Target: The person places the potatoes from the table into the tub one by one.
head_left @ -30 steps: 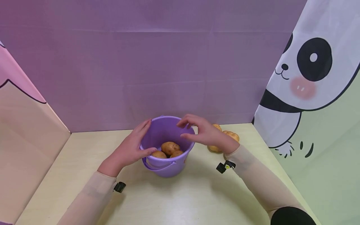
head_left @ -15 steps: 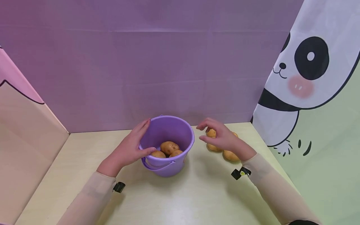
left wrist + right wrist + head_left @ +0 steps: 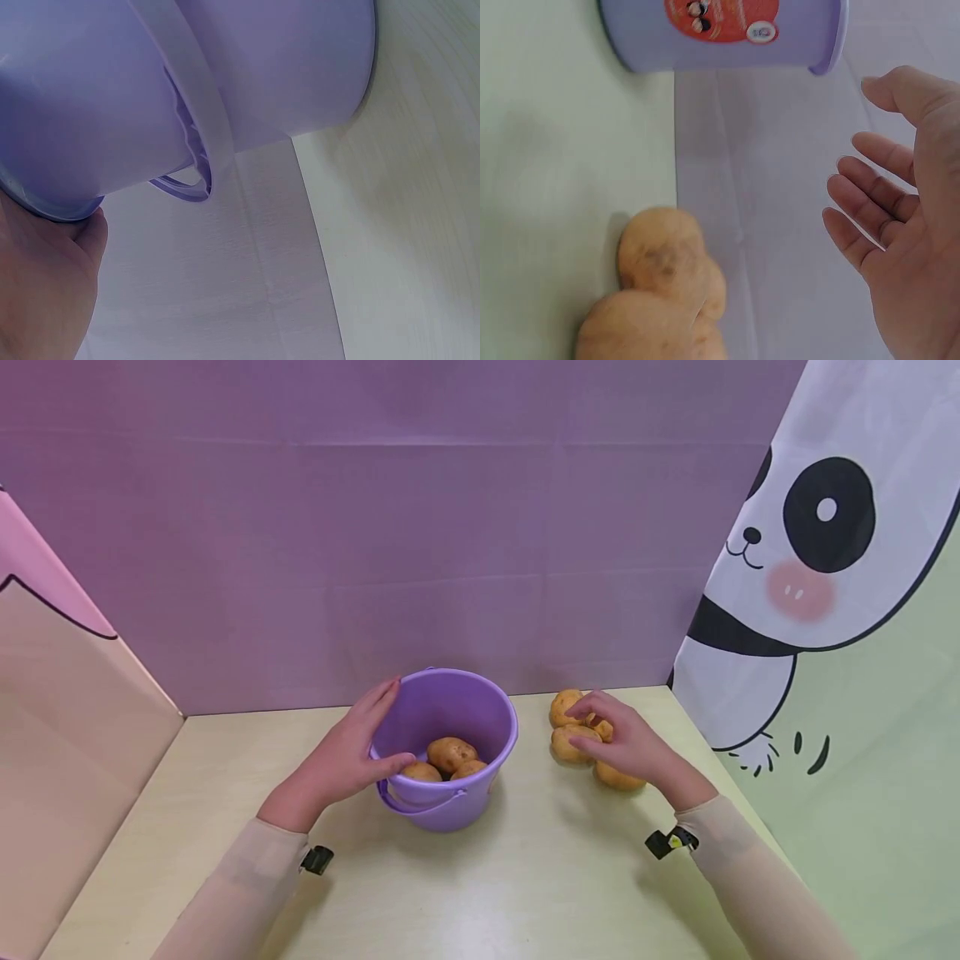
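A purple bucket (image 3: 442,814) stands upright on the table with 3 potatoes (image 3: 452,753) visible inside. My left hand (image 3: 341,760) holds its left rim, the thumb lying over the near edge and the fingers along the side. In the left wrist view the hand (image 3: 45,277) is against the bucket's rim, partly hidden by it. My right hand (image 3: 633,743) is over several loose potatoes (image 3: 573,745) right of the bucket, partly covering them. The right wrist view shows that hand (image 3: 907,202) with fingers loosely bent, holding nothing and apart from the potatoes (image 3: 664,251).
The bucket's handle (image 3: 427,808) hangs down on its near side. A purple cloth backdrop (image 3: 450,527) rises behind the pale table (image 3: 465,902). Printed side panels stand left and right, with a panda (image 3: 802,518) on the right one.
My right hand has moved from over the bucket's right rim rightward to the loose potatoes. The left hand and bucket have stayed nearly in place.
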`<state>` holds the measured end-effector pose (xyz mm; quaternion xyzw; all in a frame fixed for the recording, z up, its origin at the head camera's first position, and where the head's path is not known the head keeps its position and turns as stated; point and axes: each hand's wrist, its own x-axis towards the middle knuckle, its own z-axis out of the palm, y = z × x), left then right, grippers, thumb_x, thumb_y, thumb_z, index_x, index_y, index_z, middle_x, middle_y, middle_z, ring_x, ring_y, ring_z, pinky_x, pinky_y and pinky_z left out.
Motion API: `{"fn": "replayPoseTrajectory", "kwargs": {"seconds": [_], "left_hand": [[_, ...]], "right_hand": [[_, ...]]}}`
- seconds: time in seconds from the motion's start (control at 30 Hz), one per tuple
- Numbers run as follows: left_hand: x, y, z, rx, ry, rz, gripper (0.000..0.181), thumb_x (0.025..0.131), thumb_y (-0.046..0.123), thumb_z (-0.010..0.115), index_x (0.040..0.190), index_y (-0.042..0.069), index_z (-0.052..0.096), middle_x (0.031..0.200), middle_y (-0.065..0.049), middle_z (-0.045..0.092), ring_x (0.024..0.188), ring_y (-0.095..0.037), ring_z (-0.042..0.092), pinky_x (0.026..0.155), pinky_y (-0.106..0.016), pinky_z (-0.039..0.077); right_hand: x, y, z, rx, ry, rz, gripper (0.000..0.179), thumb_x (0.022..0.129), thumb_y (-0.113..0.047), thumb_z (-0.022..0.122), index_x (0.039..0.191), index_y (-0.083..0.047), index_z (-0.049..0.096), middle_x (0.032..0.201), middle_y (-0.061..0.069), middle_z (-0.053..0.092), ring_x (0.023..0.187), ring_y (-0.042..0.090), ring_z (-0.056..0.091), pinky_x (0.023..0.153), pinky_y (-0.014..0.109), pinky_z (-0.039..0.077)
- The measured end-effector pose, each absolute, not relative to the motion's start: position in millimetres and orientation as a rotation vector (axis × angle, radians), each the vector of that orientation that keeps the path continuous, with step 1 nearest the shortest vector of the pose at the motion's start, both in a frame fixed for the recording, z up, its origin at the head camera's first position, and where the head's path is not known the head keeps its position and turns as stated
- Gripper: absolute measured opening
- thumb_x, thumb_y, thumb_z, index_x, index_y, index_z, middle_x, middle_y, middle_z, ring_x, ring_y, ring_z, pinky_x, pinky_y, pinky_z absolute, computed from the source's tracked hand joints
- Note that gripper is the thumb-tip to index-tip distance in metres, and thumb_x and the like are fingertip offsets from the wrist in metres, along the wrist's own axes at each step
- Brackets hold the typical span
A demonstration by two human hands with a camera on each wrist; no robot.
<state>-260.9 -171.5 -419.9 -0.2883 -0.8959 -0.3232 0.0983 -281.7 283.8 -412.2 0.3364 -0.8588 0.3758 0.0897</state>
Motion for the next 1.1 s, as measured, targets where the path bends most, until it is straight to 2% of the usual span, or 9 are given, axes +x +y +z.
{"fn": "replayPoseTrajectory", "kwargs": {"seconds": [0.13, 0.2, 0.37, 0.57, 0.63, 0.83, 1.1], "left_hand": [[-261, -172, -420, -0.854, -2.651, -0.955, 0.106, 0.095, 0.044, 0.083, 0.172, -0.004, 0.028, 0.181, -0.022, 0.023, 0.166, -0.045, 0.024, 0.128, -0.069, 0.029], [-261, -173, -420, -0.855, -2.651, -0.955, 0.107, 0.095, 0.045, 0.083, 0.172, -0.004, 0.028, 0.181, -0.022, 0.023, 0.166, -0.045, 0.024, 0.128, -0.069, 0.030], [-261, -173, -420, -0.856, -2.652, -0.957, 0.107, 0.095, 0.047, 0.082, 0.172, -0.003, 0.028, 0.181, -0.022, 0.023, 0.165, -0.045, 0.024, 0.128, -0.070, 0.030], [-261, -173, -420, -0.857, -2.650, -0.952, 0.107, 0.095, 0.046, 0.082, 0.172, -0.004, 0.028, 0.181, -0.022, 0.023, 0.165, -0.045, 0.024, 0.128, -0.070, 0.030], [-262, -174, -420, -0.860, -2.649, -0.951, 0.107, 0.095, 0.046, 0.082, 0.172, -0.004, 0.028, 0.181, -0.022, 0.024, 0.165, -0.046, 0.025, 0.127, -0.070, 0.030], [-262, -174, -422, -0.850, -2.653, -0.947, 0.106, 0.095, 0.043, 0.082, 0.173, -0.003, 0.027, 0.182, -0.020, 0.022, 0.166, -0.044, 0.023, 0.128, -0.069, 0.029], [-262, -174, -421, -0.848, -2.657, -0.957, 0.108, 0.095, 0.047, 0.082, 0.173, -0.001, 0.027, 0.182, -0.020, 0.022, 0.166, -0.044, 0.023, 0.128, -0.070, 0.029]], "right_hand": [[-281, 294, -420, 0.958, -2.587, 1.060, 0.029, 0.096, -0.009, 0.086, 0.122, -0.010, 0.074, 0.119, 0.002, 0.070, 0.114, 0.024, 0.066, 0.098, 0.061, 0.057], [-280, 299, -424, 0.950, -2.595, 1.036, 0.030, 0.095, -0.010, 0.088, 0.121, -0.010, 0.074, 0.120, 0.005, 0.071, 0.114, 0.024, 0.066, 0.098, 0.062, 0.057], [-281, 309, -435, 0.934, -2.582, 1.001, 0.032, 0.092, -0.008, 0.090, 0.119, -0.009, 0.074, 0.121, 0.012, 0.070, 0.114, 0.025, 0.066, 0.097, 0.056, 0.059], [-283, 323, -448, 0.881, -2.570, 0.979, 0.034, 0.090, -0.006, 0.091, 0.119, -0.002, 0.074, 0.118, 0.006, 0.069, 0.110, 0.025, 0.065, 0.094, 0.062, 0.059], [-282, 326, -451, 0.854, -2.583, 0.983, 0.035, 0.090, -0.006, 0.091, 0.120, 0.001, 0.073, 0.118, 0.007, 0.069, 0.111, 0.031, 0.065, 0.095, 0.063, 0.058], [-278, 334, -459, 0.750, -2.690, 1.111, 0.044, 0.093, -0.012, 0.091, 0.129, 0.004, 0.070, 0.132, 0.021, 0.064, 0.126, 0.048, 0.061, 0.101, 0.063, 0.060], [-279, 344, -473, 0.717, -2.715, 1.045, 0.052, 0.091, -0.018, 0.095, 0.133, 0.002, 0.071, 0.136, 0.022, 0.065, 0.132, 0.044, 0.060, 0.114, 0.065, 0.049]]}}
